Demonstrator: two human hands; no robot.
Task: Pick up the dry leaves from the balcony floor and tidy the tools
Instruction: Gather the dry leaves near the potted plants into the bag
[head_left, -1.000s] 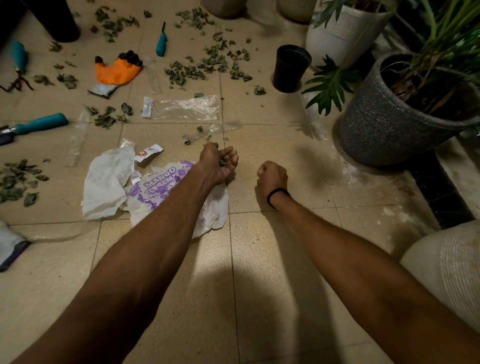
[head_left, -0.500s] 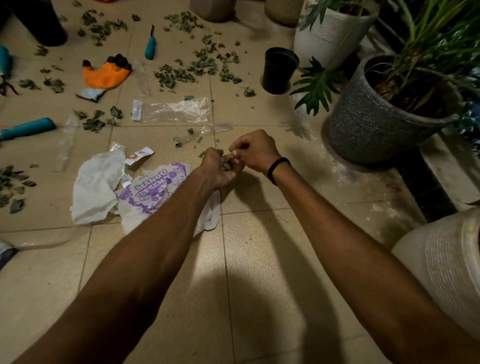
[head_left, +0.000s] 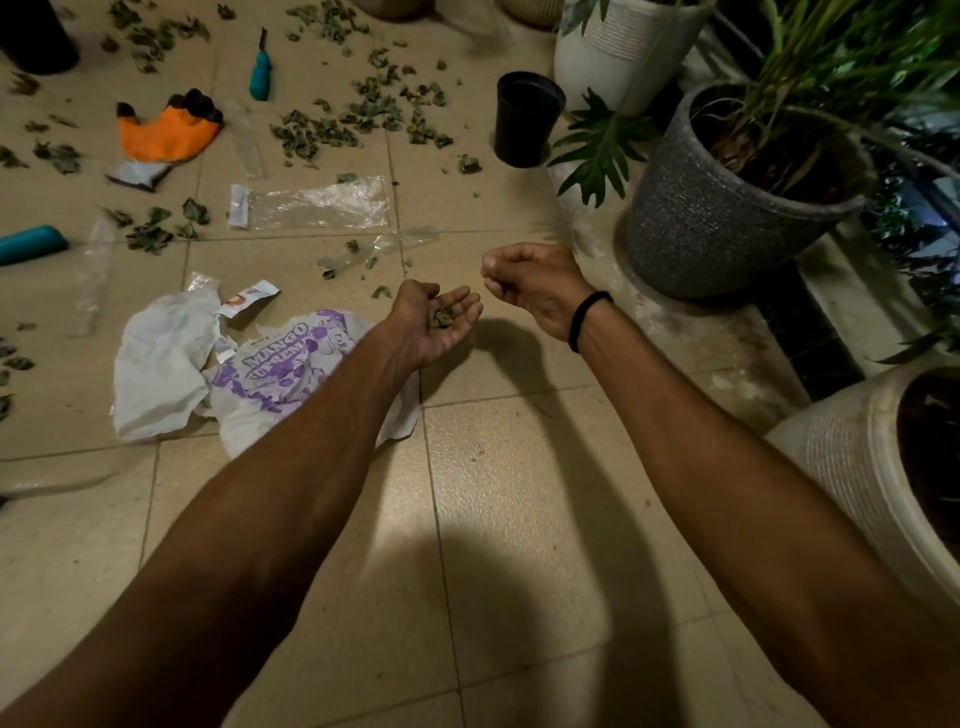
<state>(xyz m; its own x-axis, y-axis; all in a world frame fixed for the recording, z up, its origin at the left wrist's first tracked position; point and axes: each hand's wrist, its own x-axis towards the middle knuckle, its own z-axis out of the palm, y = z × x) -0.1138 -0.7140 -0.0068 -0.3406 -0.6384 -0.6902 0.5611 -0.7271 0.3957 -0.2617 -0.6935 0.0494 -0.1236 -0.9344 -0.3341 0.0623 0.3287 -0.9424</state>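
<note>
Two bare forearms reach out over the tiled balcony floor. The left hand lies palm up with its fingers loosely apart and slightly cupped, and a few dry leaf scraps rest in the palm. Just beside it, not touching, the right hand has its fingers curled in and the thumb tip against the forefinger; nothing shows between them. A black wristband circles the right wrist. Most of the dry leaves lie scattered toward the floor's far edge, with smaller clusters toward the left edge. Among them lie an orange glove, a teal-handled tool and, at the left edge, a second teal handle. A clear plastic bag lies flat near the middle, and a crumpled white and purple bag sits under the left forearm. Along the right edge stand a small black pot, a white planter and a grey planter.
</note>
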